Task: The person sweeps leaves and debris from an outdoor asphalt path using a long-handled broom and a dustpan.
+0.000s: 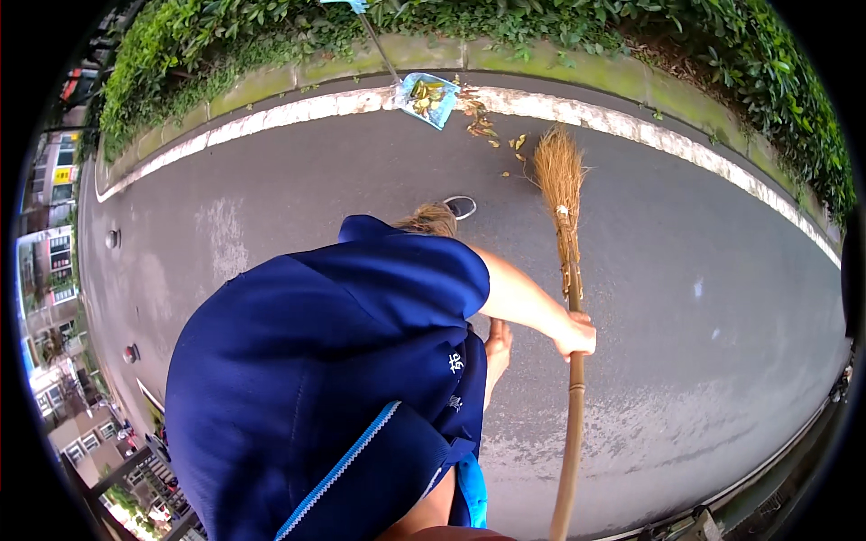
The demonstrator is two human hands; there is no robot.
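The right hand (pixel 577 335) was clenched around the broom (pixel 568 298) partway along its handle. The broom's long axis ran almost straight away from the person, its straw head resting on the road (pixel 298 180) well ahead of the fingers, just right of the scattered leaves (pixel 483 122) and blue dustpan (pixel 426 97) by the curb. The left hand (pixel 498 341) hung nearer the body, apparently empty.

Ahead of your right hand (pixel 575 335) the asphalt road (pixel 298 189) lies open out to its white painted edge (pixel 271 115). There a blue dustpan (pixel 426 97), scattered leaves (pixel 483 122) and the mossy curb (pixel 541 61) block you.
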